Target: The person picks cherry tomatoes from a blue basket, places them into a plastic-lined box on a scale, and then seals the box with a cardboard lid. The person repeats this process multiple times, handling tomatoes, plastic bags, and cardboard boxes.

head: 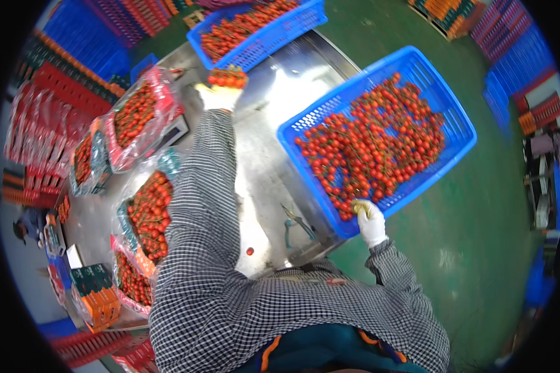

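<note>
My left hand, in a white glove with yellowish fingers, reaches far out over the metal table and holds a cluster of cherry tomatoes. Just beyond it is a blue plastic crate of vine cherry tomatoes. My right hand, gloved too, is at the near rim of a larger blue crate. Its curled fingers touch or nearly touch the vine tomatoes inside; whether they grip anything cannot be told. Green-handled snips lie on the table between my arms.
A loose tomato rests on the metal table. Plastic-lined boxes of tomatoes stand at left, one on a scale. Partly behind my left sleeve is another lined box. Stacked crates and a person are farther off.
</note>
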`<control>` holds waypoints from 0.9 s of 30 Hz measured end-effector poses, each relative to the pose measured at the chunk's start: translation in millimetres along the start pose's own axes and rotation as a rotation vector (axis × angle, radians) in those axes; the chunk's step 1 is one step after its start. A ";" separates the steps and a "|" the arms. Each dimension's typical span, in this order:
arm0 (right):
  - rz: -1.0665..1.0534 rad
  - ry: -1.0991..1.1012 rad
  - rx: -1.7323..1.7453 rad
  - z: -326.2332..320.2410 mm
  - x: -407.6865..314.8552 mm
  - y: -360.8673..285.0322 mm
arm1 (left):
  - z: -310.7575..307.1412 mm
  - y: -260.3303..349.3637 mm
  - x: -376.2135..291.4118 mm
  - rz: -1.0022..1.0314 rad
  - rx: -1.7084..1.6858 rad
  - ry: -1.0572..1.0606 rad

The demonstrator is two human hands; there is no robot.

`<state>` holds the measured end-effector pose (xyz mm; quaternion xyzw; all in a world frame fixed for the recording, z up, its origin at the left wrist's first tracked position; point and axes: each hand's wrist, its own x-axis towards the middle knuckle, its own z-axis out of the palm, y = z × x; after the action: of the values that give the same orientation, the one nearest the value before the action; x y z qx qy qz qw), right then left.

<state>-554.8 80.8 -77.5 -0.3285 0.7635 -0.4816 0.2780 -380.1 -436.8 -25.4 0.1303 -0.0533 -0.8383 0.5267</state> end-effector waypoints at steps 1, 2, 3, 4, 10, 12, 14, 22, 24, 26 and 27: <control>-0.011 0.061 -0.167 -15.5 9.8 9.4 | -1.8 -6.6 8.8 0.000 0.035 -0.033; -0.083 0.136 -0.230 -31.3 16.1 15.2 | -3.1 -13.3 17.6 0.009 0.043 0.014; -0.089 0.171 -0.182 -45.3 25.8 19.9 | -2.1 -18.3 26.7 0.018 0.056 0.036; -0.059 0.200 -0.177 -58.1 35.4 22.0 | -1.7 -24.5 35.3 0.028 0.044 0.078; -0.001 0.188 -0.269 -95.1 124.6 9.0 | -7.5 -50.5 81.9 0.058 0.010 0.110; -0.115 0.084 -0.360 -96.8 161.3 3.9 | -15.1 -56.3 96.7 0.011 0.050 0.017; -0.124 -0.122 -0.650 -99.6 198.0 0.2 | -20.6 -60.2 111.9 -0.022 0.070 -0.027; -0.292 -0.163 -0.723 -54.9 289.1 7.9 | -26.1 -59.6 154.5 -0.072 0.181 -0.055; -0.234 -0.186 -0.796 -34.4 282.5 4.3 | -29.9 -54.7 157.0 -0.074 0.215 -0.051; -0.159 -0.358 -1.023 -10.5 265.5 -1.2 | -34.4 -48.5 157.9 -0.083 0.131 -0.049; -0.139 -0.435 -1.162 -1.1 254.8 -3.5 | -36.7 -45.1 158.6 -0.089 0.106 -0.056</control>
<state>-715.2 -115.7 -101.4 -0.5656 0.8034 0.0732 0.1710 -474.4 -557.5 -96.6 0.1365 -0.1065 -0.8602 0.4797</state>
